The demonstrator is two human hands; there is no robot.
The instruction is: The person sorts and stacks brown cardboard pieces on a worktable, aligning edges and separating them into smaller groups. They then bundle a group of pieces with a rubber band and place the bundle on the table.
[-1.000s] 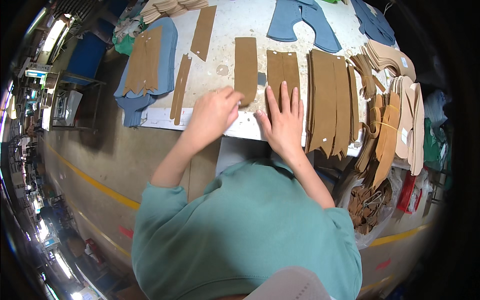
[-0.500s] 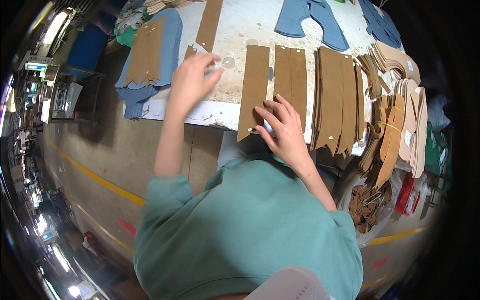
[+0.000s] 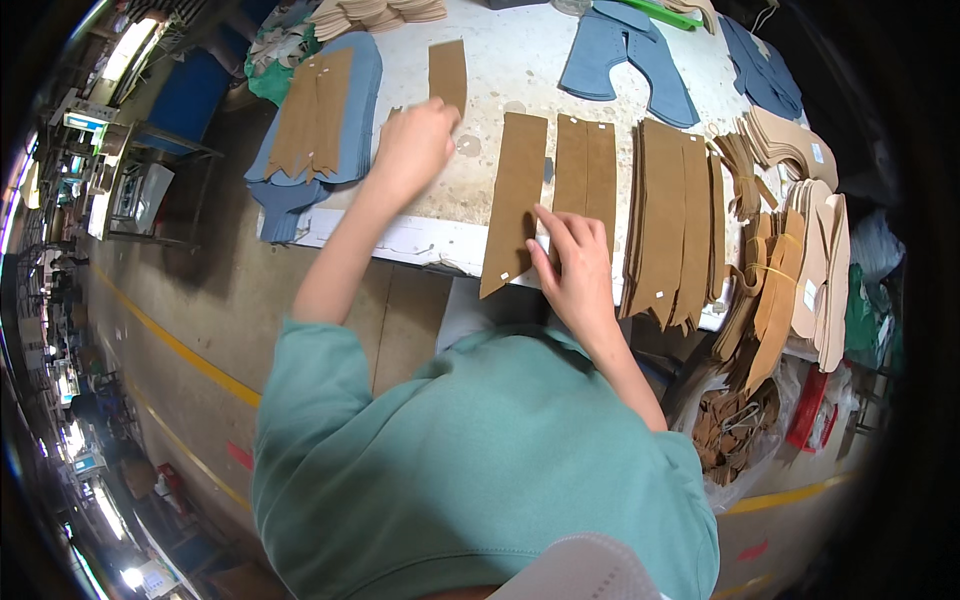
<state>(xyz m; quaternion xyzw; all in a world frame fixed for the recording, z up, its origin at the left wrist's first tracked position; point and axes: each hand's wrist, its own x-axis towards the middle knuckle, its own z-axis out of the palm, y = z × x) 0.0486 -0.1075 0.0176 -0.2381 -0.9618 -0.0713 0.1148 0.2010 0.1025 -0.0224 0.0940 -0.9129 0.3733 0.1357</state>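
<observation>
My left hand [image 3: 418,145] reaches over the white table, its fingers curled over the near end of a narrow brown strip [image 3: 447,75] and slightly blurred. A small piece of another brown strip peeks out behind its wrist side. My right hand [image 3: 578,265] lies at the table's front edge, index finger and thumb apart. Their tips touch the right edge of a long brown strip [image 3: 515,195] with a slanted near end. Its other fingers cover the lower part of a brown seamed panel [image 3: 585,165]. What lies beneath that palm is hidden.
Stacked brown panels [image 3: 660,215] overhang the front edge at right, beside banded brown bundles [image 3: 775,280] and beige pieces [image 3: 820,270]. Blue pieces with a brown panel [image 3: 312,105] lie at left. Blue cut-outs [image 3: 625,60] lie far back. A bag of brown scraps [image 3: 735,430] stands below.
My left hand has moved away from me onto the narrow brown strip, which lies nearer now. My right hand has shifted slightly right along the long strip's edge. The whole view has tilted a little.
</observation>
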